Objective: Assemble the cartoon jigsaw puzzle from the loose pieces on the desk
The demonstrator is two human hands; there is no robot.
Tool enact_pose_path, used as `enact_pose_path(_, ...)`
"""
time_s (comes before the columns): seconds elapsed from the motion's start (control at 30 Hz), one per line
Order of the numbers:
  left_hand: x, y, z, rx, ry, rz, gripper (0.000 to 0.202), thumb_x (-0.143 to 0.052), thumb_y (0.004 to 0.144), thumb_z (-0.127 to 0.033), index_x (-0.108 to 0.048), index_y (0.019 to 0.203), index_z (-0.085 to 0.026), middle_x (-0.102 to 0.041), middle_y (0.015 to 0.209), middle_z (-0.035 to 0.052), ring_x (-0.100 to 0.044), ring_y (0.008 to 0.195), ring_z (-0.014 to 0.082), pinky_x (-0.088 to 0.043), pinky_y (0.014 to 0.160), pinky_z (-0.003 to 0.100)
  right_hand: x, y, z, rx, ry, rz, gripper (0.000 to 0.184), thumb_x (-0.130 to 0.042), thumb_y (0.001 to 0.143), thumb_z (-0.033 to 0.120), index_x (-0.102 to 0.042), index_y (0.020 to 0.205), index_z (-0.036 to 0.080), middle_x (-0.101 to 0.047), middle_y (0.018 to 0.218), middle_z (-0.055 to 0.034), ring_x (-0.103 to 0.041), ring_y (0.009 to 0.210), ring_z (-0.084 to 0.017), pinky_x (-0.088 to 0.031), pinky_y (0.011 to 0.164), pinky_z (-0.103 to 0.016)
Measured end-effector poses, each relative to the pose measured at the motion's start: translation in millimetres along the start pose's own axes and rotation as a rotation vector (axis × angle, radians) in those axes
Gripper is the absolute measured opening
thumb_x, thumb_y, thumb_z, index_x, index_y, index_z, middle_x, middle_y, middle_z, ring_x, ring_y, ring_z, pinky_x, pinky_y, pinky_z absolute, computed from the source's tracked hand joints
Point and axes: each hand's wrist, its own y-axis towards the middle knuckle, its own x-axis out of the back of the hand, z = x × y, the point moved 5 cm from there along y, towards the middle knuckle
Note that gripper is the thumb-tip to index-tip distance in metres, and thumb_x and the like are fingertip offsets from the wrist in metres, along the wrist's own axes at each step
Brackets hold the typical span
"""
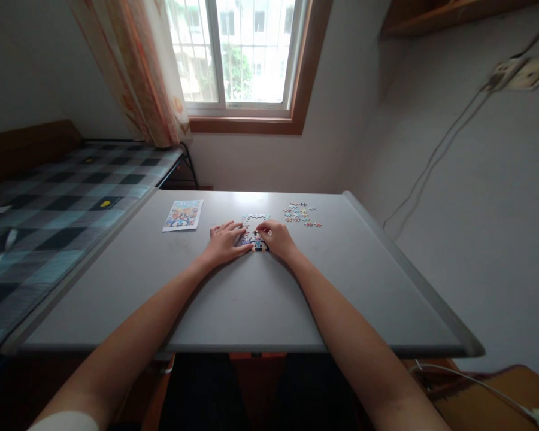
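Grey-white, the tabletop (pixel 251 311) is lit from the far window (pixel 251 51). At its far middle, a partly assembled jigsaw puzzle (pixel 259 246) is laid out, with bare tabletop framed inside its border. Its left edge is covered by the left hand (pixel 226 242), which is laid open, fingers spread. Above its right side, the fingertips of the right hand (pixel 276 237) are brought together; whether a piece is gripped cannot be told. Loose pieces (pixel 298 218) are scattered to the right; a printed picture (pixel 182 216) is placed to the left.
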Motion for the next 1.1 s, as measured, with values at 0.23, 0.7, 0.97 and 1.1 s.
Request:
enact_pose_path(0.23,-1.2,-0.4,-2.4,-0.053,-0.031,0.051,0.056,-0.057,0.080,-0.059,-0.060,0.128,-0.029,-0.051,0.141,0.0073,-0.038,0.133,0.0331,-0.025,0.106,0.052,-0.6,-0.6,-2.5,-0.013,-0.038,-0.022,0.013,-0.059,0.080,0.012,-0.069,0.080,0.020,-0.065,0.083,-0.0032,-0.059,0.078,-0.015,-0.045,0.079,-0.029)
enact_pose_path(0.7,-0.9,-0.9,-4.2,-0.045,-0.027,0.072,0.056,-0.054,0.083,-0.057,-0.059,0.129,-0.026,-0.048,0.144,0.0095,-0.038,0.135,0.0316,-0.025,0.108,0.051,-1.8,-2.5,-4.6,-0.064,-0.045,0.008,0.013,-0.059,0.078,0.012,-0.070,0.080,0.020,-0.066,0.084,-0.0029,-0.058,0.075,-0.015,-0.046,0.074,-0.028)
enact_pose_path(0.97,-1.7,-0.1,-2.7,-0.050,-0.025,0.060,0.051,-0.052,0.086,-0.054,-0.059,0.128,-0.027,-0.049,0.142,0.0083,-0.038,0.135,0.0304,-0.025,0.108,0.049,-2.3,-2.6,-4.9,-0.086,-0.059,0.030,0.014,-0.059,0.079,0.012,-0.070,0.081,0.020,-0.066,0.083,-0.0035,-0.059,0.077,-0.017,-0.046,0.076,-0.030)
enact_pose_path(1.1,-3.1,-0.1,-1.8,-0.051,-0.020,0.063,0.053,-0.050,0.086,-0.056,-0.058,0.129,-0.027,-0.049,0.143,0.0084,-0.038,0.135,0.0307,-0.025,0.107,0.050,-2.1,-2.8,-4.5,-0.084,-0.060,0.030,0.014,-0.059,0.079,0.012,-0.070,0.081,0.020,-0.067,0.082,-0.0032,-0.059,0.076,-0.016,-0.045,0.075,-0.028)
